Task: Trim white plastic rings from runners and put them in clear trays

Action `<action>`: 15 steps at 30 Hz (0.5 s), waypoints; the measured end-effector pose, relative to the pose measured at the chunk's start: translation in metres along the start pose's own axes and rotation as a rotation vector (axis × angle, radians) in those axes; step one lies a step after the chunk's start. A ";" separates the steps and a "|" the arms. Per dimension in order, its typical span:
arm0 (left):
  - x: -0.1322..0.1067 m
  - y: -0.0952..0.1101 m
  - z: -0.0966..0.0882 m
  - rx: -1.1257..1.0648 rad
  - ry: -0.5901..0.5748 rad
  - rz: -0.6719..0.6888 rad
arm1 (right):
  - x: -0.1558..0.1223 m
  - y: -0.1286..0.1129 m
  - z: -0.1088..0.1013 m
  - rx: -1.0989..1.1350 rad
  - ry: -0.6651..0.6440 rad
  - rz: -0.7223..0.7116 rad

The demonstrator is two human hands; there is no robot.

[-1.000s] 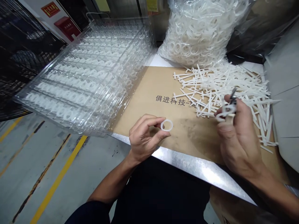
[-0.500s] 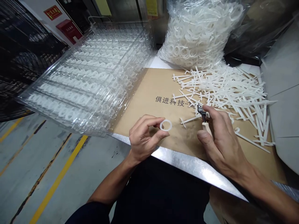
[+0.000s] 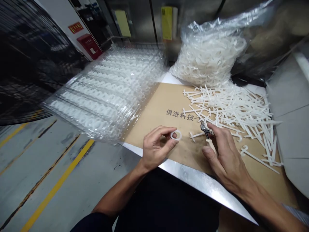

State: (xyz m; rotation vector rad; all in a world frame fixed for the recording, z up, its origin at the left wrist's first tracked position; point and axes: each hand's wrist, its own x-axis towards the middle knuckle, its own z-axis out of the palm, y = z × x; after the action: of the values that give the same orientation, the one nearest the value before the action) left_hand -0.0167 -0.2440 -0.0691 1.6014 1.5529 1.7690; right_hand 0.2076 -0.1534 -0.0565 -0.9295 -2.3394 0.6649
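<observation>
Between the thumb and fingers of my left hand (image 3: 156,146) is a white plastic ring (image 3: 179,139), held just above the brown cardboard sheet (image 3: 154,112). My right hand (image 3: 227,154) is closed around small nippers (image 3: 208,133) with a dark metal head and a cream handle. Their jaws point up and away from me, a short way right of the ring. A white plastic sprue (image 3: 196,136) lies on the cardboard between the ring and the nippers. Behind my right hand spreads a pile of white sprues (image 3: 231,106).
A clear bag of white rings (image 3: 205,61) stands behind the pile. On the left, clear trays (image 3: 108,83) hold rows of white rings and overhang the table's metal edge (image 3: 193,174). A pale panel (image 3: 289,112) bounds the right side. A fan guard (image 3: 21,64) is at far left.
The view has shifted, so the table and trays sit lower and further right in the picture. The ring in my left hand has tilted. Both hands keep their holds.
</observation>
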 end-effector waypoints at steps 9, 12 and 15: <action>0.018 0.056 -0.049 -0.155 -0.126 -0.183 | -0.005 0.010 0.009 0.022 -0.026 0.017; 0.043 0.078 -0.090 -0.105 -0.167 -0.139 | -0.008 0.014 0.012 0.034 -0.030 0.012; 0.083 0.081 -0.133 0.014 -0.105 -0.096 | -0.011 0.021 0.015 0.016 -0.032 0.013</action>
State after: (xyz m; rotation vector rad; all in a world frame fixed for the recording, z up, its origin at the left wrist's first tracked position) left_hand -0.1229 -0.2761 0.0680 1.5716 1.5692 1.6018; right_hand 0.2145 -0.1519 -0.0837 -0.9339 -2.3542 0.7080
